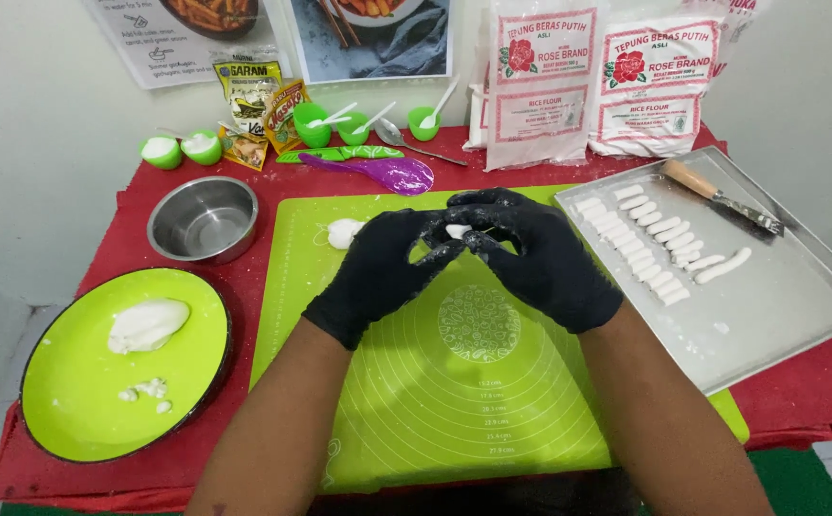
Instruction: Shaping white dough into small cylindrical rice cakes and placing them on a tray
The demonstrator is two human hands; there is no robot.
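While both gloved hands meet over the green mat (454,382), the left hand (378,272) and right hand (540,258) pinch one small white dough piece (457,231) between their fingertips, each grip closed on it, raised off the surface so it can be shaped. Another dough lump (344,232) waits just beside, finished sticks (650,244) line the metal tray (779,315) at right, and the bulk dough (148,325) rests on the green plate (72,401).

Round steel bowl (203,219) at mat's left, lime-green plate (81,382) holding white dough lump (148,325), purple plastic spoon (378,173), wooden-handled scraper (720,197) on rectangular metal tray (779,315).
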